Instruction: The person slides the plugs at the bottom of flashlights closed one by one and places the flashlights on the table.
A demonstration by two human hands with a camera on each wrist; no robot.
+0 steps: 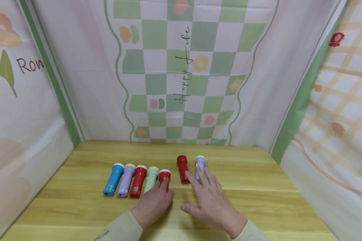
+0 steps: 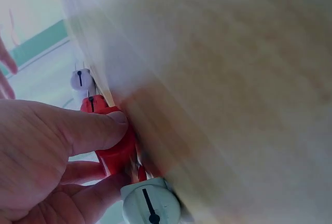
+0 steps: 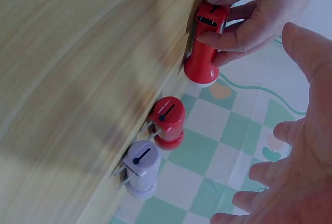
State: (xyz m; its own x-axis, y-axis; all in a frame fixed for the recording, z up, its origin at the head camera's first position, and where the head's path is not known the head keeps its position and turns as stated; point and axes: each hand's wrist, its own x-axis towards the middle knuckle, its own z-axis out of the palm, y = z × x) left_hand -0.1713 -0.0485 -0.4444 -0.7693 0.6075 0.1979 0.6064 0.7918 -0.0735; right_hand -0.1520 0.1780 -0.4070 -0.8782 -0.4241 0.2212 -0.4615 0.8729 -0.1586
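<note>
My left hand (image 1: 154, 205) grips a red flashlight with a white rim (image 1: 165, 174), thumb on one side and fingers on the other; it lies at the right end of a row. Beside it is a pale green flashlight (image 1: 152, 178), also low in the left wrist view (image 2: 150, 203). My right hand (image 1: 212, 204), fingers spread and extended, is over the lower part of a lilac flashlight (image 1: 200, 162). Left of that one lies an all-red flashlight (image 1: 182, 169). In the right wrist view the right hand (image 3: 290, 156) shows nothing in its grasp.
Further left in the row lie a red flashlight (image 1: 138, 181), a lilac one (image 1: 126, 180) and a blue one (image 1: 113, 179). They rest on a wooden table (image 1: 247, 187). Patterned cloth (image 1: 196, 90) hangs behind the table and at both sides.
</note>
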